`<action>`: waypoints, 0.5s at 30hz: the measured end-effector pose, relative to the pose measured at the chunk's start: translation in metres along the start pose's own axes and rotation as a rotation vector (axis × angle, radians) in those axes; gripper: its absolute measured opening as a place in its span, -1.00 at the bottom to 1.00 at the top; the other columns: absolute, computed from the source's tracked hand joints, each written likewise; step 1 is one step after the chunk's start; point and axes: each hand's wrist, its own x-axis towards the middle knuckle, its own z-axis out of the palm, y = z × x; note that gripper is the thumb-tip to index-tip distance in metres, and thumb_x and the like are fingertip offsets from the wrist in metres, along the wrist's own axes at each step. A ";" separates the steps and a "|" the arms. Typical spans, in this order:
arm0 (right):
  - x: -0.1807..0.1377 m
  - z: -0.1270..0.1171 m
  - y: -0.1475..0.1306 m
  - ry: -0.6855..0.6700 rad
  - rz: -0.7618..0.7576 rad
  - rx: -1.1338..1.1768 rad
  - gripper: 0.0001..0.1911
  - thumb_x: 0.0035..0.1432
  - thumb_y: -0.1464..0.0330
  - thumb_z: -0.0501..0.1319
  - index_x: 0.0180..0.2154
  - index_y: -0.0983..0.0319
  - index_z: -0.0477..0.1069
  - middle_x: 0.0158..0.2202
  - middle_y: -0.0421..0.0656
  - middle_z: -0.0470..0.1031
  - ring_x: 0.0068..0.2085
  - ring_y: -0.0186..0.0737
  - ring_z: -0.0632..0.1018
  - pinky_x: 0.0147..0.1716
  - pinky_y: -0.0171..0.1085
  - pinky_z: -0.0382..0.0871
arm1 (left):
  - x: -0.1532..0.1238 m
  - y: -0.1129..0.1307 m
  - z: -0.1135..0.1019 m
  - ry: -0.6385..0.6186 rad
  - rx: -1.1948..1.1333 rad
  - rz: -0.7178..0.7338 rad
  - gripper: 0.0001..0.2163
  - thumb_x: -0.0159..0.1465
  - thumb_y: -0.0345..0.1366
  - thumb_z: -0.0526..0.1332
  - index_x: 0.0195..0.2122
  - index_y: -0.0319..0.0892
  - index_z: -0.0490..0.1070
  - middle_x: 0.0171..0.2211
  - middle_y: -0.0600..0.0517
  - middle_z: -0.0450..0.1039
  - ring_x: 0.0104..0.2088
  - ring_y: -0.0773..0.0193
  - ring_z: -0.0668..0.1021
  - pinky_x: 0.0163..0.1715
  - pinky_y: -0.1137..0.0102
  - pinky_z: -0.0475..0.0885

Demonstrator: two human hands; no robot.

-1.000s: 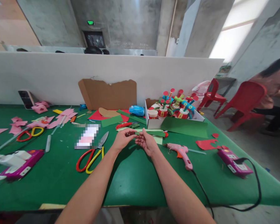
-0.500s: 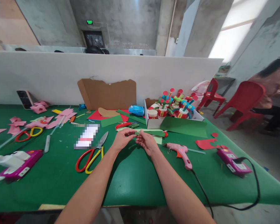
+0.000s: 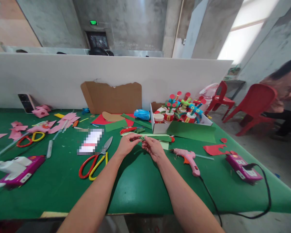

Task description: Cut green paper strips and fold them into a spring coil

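Barely shifted since the earlier frame, my left hand (image 3: 126, 144) and right hand (image 3: 153, 147) meet just above the green felt table (image 3: 135, 184), fingertips pinching what looks like a small green-and-dark striped coiled pipe cleaner (image 3: 142, 138), too small to read clearly.

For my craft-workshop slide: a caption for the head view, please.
Both hands, left hand and right hand, pinch a small striped coil over a green table, scissors and glue gun alongside.
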 end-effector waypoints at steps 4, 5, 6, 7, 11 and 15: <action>0.002 -0.001 0.001 0.001 -0.005 -0.008 -0.70 -0.18 0.22 0.44 -0.56 0.28 0.43 -0.62 -0.25 0.44 -0.60 -0.46 0.43 -0.54 -0.44 0.39 | 0.000 0.000 0.000 -0.009 -0.007 -0.017 -0.81 0.08 -0.24 0.26 -0.30 -0.16 0.56 -0.35 0.00 0.56 -0.36 0.27 0.53 -0.33 0.40 0.43; 0.002 -0.001 0.001 -0.003 -0.004 -0.013 -0.70 -0.19 0.21 0.44 -0.55 0.27 0.43 -0.62 -0.26 0.43 -0.60 -0.46 0.43 -0.54 -0.44 0.39 | 0.000 0.000 0.001 -0.015 -0.010 -0.025 -0.80 0.08 -0.23 0.26 -0.29 -0.16 0.56 -0.36 0.00 0.56 -0.36 0.26 0.53 -0.33 0.39 0.43; 0.002 -0.001 0.001 -0.002 -0.005 -0.017 -0.69 -0.20 0.21 0.44 -0.55 0.27 0.43 -0.62 -0.26 0.43 -0.60 -0.46 0.43 -0.54 -0.43 0.39 | 0.000 0.000 0.001 -0.018 -0.011 -0.031 -0.80 0.08 -0.23 0.26 -0.29 -0.17 0.56 -0.36 0.00 0.56 -0.36 0.26 0.53 -0.33 0.39 0.43; 0.002 -0.001 0.001 0.006 -0.010 -0.021 -0.69 -0.20 0.20 0.44 -0.55 0.27 0.42 -0.62 -0.26 0.43 -0.60 -0.45 0.43 -0.54 -0.43 0.39 | 0.000 0.000 0.001 -0.016 -0.009 -0.035 -0.79 0.07 -0.22 0.27 -0.29 -0.18 0.55 -0.38 0.01 0.56 -0.37 0.27 0.53 -0.33 0.39 0.43; 0.001 0.001 0.004 0.102 -0.138 -0.104 -0.66 -0.18 0.12 0.40 -0.52 0.25 0.42 -0.64 -0.29 0.38 -0.64 -0.46 0.37 -0.61 -0.43 0.31 | 0.002 -0.003 -0.003 0.076 0.022 -0.069 -0.76 0.06 -0.17 0.27 -0.30 -0.18 0.55 -0.47 0.05 0.52 -0.44 0.29 0.50 -0.40 0.42 0.38; -0.001 0.008 0.016 0.060 -0.268 -0.326 -0.66 -0.09 0.08 0.30 -0.56 0.22 0.39 -0.70 -0.33 0.30 -0.69 -0.44 0.30 -0.67 -0.41 0.20 | 0.003 -0.012 -0.010 0.228 0.115 -0.143 -0.75 0.07 -0.15 0.26 -0.30 -0.17 0.54 -0.56 0.09 0.47 -0.49 0.29 0.47 -0.46 0.44 0.33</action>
